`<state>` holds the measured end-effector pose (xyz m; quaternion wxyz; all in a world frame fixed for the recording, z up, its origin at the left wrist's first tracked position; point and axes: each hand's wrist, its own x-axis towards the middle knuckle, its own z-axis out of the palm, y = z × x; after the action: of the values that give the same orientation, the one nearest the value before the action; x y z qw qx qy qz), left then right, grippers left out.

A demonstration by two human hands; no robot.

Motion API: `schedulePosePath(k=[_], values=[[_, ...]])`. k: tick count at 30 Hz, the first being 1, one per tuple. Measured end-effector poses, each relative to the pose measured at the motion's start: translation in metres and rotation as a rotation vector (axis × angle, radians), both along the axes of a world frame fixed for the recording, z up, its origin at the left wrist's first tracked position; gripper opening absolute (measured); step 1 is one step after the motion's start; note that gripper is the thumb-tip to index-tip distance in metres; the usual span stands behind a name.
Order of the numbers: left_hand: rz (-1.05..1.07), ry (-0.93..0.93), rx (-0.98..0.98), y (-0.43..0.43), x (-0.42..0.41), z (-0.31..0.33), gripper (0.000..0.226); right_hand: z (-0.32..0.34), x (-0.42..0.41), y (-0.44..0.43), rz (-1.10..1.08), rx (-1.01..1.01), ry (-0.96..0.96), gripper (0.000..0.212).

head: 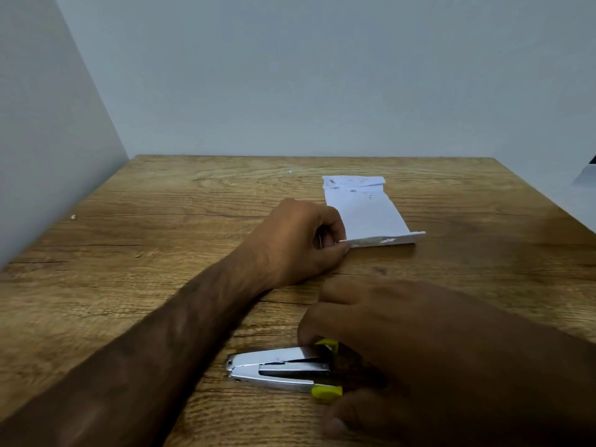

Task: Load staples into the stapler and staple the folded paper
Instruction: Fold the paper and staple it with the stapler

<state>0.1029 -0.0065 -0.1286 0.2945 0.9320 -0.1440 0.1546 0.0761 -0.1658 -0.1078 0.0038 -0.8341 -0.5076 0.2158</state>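
A silver stapler (277,369) with yellow tips lies on its side near the table's front edge, jaws slightly apart. My right hand (419,350) hovers over its yellow end, blurred, fingers spread; the fingertips reach the stapler but do not close on it. A white folded paper (364,211) lies farther back, its near edge folded up. My left hand (296,240) rests on the table with fingers curled and pinches the paper's near left corner. A thin silvery glint shows between those fingers; I cannot tell what it is.
The wooden table (161,253) meets a grey wall at the back and a grey panel on the left. Small white specks (73,216) lie on the left part. A white and dark object (588,172) peeks in at the right edge.
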Motion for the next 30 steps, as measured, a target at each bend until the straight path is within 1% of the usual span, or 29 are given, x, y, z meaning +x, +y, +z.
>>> schedulePosePath(k=[1, 2, 4, 5, 7, 9, 10, 14, 16, 18, 19, 22, 23, 25, 26, 28, 30], values=[[0.004, -0.009, 0.013, 0.000, 0.000, 0.001, 0.006, -0.005, 0.001, 0.006, 0.026, 0.087, -0.023, 0.024], [0.007, -0.016, 0.023, 0.000, 0.000, 0.001, 0.007, 0.000, 0.000, 0.005, 0.045, 0.185, 0.009, 0.027], [-0.001, -0.022, 0.033, 0.000, 0.000, 0.001, 0.008, 0.008, 0.009, -0.007, 0.102, 0.198, 0.147, 0.029], [-0.007, -0.023, 0.035, -0.001, 0.000, 0.001, 0.007, 0.013, 0.011, -0.019, 0.086, 0.293, 0.135, 0.032], [-0.018, -0.015, 0.029, -0.001, -0.001, 0.001, 0.003, 0.013, 0.012, -0.026, -0.023, 0.474, 0.119, 0.044], [-0.036, -0.018, 0.014, 0.001, -0.001, 0.002, 0.011, 0.004, 0.018, -0.034, -0.096, 0.631, 0.220, 0.043], [-0.048, -0.028, -0.001, 0.002, -0.001, 0.002, 0.014, 0.004, 0.022, -0.036, -0.137, 0.705, 0.298, 0.042], [-0.063, -0.110, -0.093, 0.000, 0.000, -0.002, 0.017, 0.007, 0.033, -0.042, -0.228, 0.815, 0.687, 0.045], [-0.038, -0.109, -0.146, -0.001, 0.000, -0.004, 0.012, 0.008, 0.035, -0.042, -0.305, 0.921, 0.923, 0.047], [-0.012, -0.151, -0.150, -0.002, 0.000, -0.004, 0.024, 0.010, 0.037, -0.041, -0.398, 1.013, 1.068, 0.047], [0.003, -0.176, -0.150, -0.001, 0.001, -0.004, 0.025, 0.011, 0.039, -0.040, -0.446, 1.039, 1.113, 0.047], [0.052, -0.282, -0.132, 0.000, 0.002, -0.003, 0.014, 0.010, 0.045, -0.039, -0.577, 1.051, 1.168, 0.042], [0.069, -0.289, -0.142, 0.000, 0.002, -0.004, 0.012, 0.009, 0.046, -0.039, -0.606, 1.043, 1.180, 0.040], [0.092, -0.243, -0.183, 0.000, 0.002, -0.005, 0.010, 0.008, 0.049, -0.039, -0.648, 1.028, 1.175, 0.035], [0.099, -0.205, -0.225, 0.000, 0.002, -0.006, 0.010, 0.008, 0.050, -0.040, -0.659, 1.023, 1.165, 0.033], [0.113, -0.110, -0.406, -0.002, 0.002, -0.007, 0.011, 0.009, 0.051, -0.041, -0.680, 1.017, 1.139, 0.031], [0.110, -0.029, -0.586, -0.004, 0.003, -0.006, 0.008, 0.009, 0.052, -0.041, -0.726, 1.021, 1.117, 0.035]])
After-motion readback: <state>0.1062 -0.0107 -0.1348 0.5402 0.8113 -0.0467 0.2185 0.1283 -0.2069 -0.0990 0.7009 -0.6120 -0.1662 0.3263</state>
